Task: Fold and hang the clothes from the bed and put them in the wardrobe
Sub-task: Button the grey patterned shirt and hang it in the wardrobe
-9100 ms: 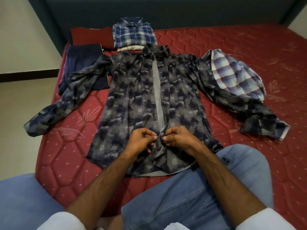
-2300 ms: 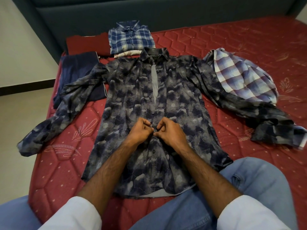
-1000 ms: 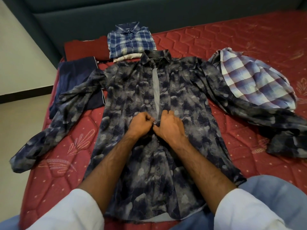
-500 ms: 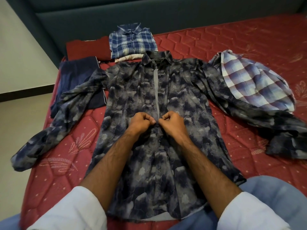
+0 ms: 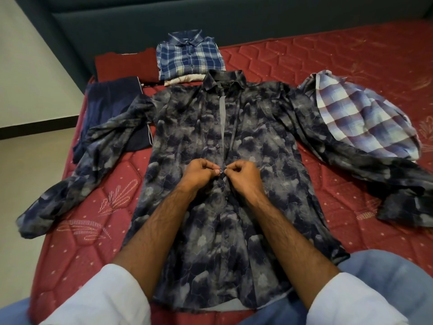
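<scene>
A dark grey patterned shirt (image 5: 187,160) is laid flat, front up, on the red quilted mattress (image 5: 304,66) of the bed, with its collar pointing toward the dark headboard (image 5: 164,17) and its hem nearest the person. Both sleeves are spread outward: the left one runs down toward the mattress edge, and the right one is stretched across to the far side, where its cuff is crumpled. The placket is seen closed below the hands and parted above them, where a pale inner strip is exposed. The left hand (image 5: 199,173) and the right hand (image 5: 243,175) are brought together at the middle of the placket; the grip of each is pressed together, fingers curled, pinching the shirt's front edge on either side of a small dark button (image 5: 220,171). Whether the button has been passed through its hole cannot be told. Beyond the collar, a folded blue plaid shirt (image 5: 189,57) is stacked on a pale folded garment (image 5: 182,79), with a dark red folded cloth (image 5: 126,65) beside it. A navy garment (image 5: 110,106) is partly covered by the left sleeve. A loosely bundled purple and white checked shirt (image 5: 365,123) is lying against the right sleeve. Rolled white sleeves and blue jeans are visible at the lower edge.
</scene>
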### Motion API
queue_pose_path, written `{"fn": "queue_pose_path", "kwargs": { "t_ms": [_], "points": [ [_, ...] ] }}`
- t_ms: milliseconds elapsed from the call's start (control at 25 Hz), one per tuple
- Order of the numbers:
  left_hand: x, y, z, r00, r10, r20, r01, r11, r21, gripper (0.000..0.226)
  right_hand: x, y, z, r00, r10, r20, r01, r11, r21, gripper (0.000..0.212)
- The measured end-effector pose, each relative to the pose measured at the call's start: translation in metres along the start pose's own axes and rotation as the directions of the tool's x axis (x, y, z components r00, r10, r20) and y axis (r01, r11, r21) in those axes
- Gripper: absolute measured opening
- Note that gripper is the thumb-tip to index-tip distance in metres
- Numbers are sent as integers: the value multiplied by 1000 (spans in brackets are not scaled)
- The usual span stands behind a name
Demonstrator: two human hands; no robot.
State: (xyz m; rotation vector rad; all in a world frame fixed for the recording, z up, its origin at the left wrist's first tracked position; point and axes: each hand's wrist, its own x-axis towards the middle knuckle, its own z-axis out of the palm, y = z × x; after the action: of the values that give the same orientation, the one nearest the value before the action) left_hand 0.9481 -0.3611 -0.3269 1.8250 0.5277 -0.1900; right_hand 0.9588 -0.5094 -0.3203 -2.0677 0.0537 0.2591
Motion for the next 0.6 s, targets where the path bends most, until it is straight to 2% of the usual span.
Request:
{"fn": "queue_pose_path", "kwargs": {
  "t_ms": [240,360,480,600],
  "points": [
    [0,0,0,1000,-8,6,8,1000,-13,11,0,2,1,1000,-13,11,14,999,-41,5],
    [-2,1,1,999,-11,-36,10,1000,-8,7,-1,2,-1,1000,-14,19,14,1000,15,4],
    [-5,3,3,999,-49,-12,49,998,-48,4,-1,4,-7,999,12,47,-15,998,66,11],
    [-6,3,2,1000,-22,-21,22,1000,-16,4,4,7,-11,996,4,84,-11,997,78,8]
  ]
}}
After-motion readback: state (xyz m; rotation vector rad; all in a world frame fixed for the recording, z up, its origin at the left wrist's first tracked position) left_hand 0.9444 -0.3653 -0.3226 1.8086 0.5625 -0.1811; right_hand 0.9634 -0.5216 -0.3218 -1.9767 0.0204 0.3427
